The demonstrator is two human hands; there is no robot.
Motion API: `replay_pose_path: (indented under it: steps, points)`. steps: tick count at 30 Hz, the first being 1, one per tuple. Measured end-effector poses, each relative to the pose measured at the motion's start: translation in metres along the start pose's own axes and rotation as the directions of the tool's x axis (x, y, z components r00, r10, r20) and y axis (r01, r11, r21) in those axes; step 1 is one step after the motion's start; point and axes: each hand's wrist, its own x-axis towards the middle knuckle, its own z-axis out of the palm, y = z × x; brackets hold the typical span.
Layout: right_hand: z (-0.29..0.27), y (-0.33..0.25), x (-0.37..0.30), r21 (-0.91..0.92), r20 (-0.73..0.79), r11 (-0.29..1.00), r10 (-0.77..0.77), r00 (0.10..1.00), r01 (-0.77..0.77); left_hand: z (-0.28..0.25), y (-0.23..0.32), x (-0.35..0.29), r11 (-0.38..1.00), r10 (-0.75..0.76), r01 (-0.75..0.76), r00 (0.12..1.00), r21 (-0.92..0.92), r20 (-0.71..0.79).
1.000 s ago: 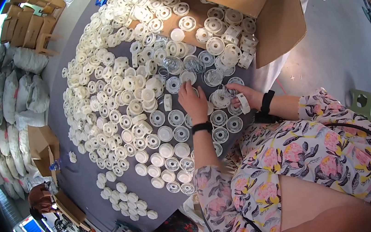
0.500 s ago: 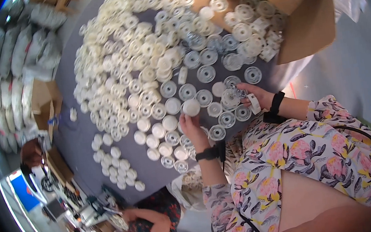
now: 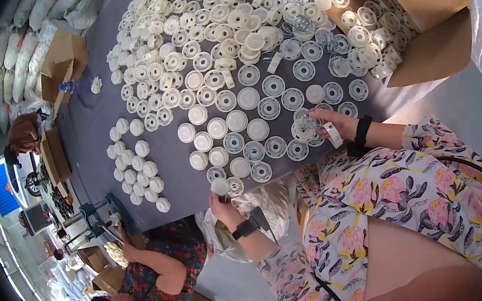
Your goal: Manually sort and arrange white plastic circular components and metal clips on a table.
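My left hand, at the table's near edge, pinches a small round white plastic cap. Right beside that cap lies a white ringed disc. Farther right, my right hand is closed around a bunch of wire springs, above some discs. A white plastic ring is also in that hand, against the fingers. Between my hands lie rows of white discs with grey hollow centres, mixed with solid white caps. Some discs under the right hand are partly hidden.
A large heap of white discs covers the far table. Loose springs lie near an open cardboard box at the far right. White caps are grouped at the left. Another person works beyond the left edge.
My left hand has moved left and nearer, from among the disc rows to the table's near edge, with the white cap. The right hand still holds the springs. The view has shifted.
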Motion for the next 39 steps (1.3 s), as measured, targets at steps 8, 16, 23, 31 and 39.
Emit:
replay_pose_path:
  steps: [8,16,23,31,39]
  points:
    - [0.011,-0.006,0.000,-0.003,-0.057,0.999,0.033,0.998,-0.033,-0.013,-0.027,-0.022,0.970,-0.131,0.119,0.990,-0.210,-0.044]
    - [0.018,0.002,0.012,0.021,0.020,0.998,0.063,0.998,-0.064,0.011,-0.033,-0.070,0.557,0.506,-0.333,0.862,0.761,0.007]
    - [0.020,0.002,0.006,-0.011,0.013,0.999,0.046,0.999,-0.046,0.028,-0.082,-0.071,0.026,0.556,-0.414,0.763,0.910,0.331]
    - [-0.002,0.004,0.009,0.040,0.030,0.998,0.041,0.999,-0.042,0.023,-0.059,-0.038,0.196,0.573,-0.403,0.787,0.894,0.229]
    - [-0.037,-0.001,0.008,0.173,0.088,0.984,0.023,0.996,-0.039,0.089,-0.049,-0.084,0.094,0.805,-0.651,0.495,0.753,0.327]
